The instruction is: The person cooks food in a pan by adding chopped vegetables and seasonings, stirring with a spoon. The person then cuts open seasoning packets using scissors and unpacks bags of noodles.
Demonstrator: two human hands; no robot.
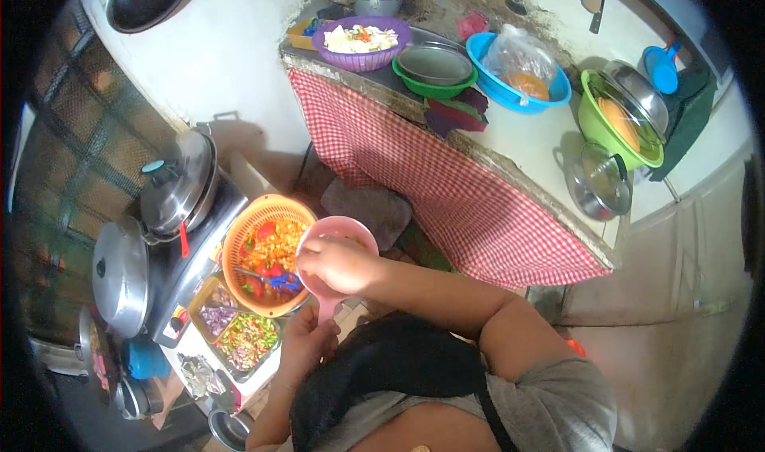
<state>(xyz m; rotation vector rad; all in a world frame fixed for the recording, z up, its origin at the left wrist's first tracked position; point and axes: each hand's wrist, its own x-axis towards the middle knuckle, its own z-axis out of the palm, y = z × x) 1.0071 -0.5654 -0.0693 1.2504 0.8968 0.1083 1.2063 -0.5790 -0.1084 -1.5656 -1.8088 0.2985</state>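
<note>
My left hand grips the handle of a pink plastic dipper, which is held beside and partly over the rim of an orange plastic colander. Inside the dipper's bowl is my right hand; its fingertips and most of the contents are hidden. Yellow corn kernels, red tomatoes or peppers and blue-handled scissors lie in the colander. Just below it, a divided glass container holds chopped purple onion and chopped green and red vegetables.
A lidded wok and another lidded pan sit on the steel stove at left. Across the gap, a counter with a red checkered curtain carries a purple basket, blue basin, green bowl and glass-lidded pot.
</note>
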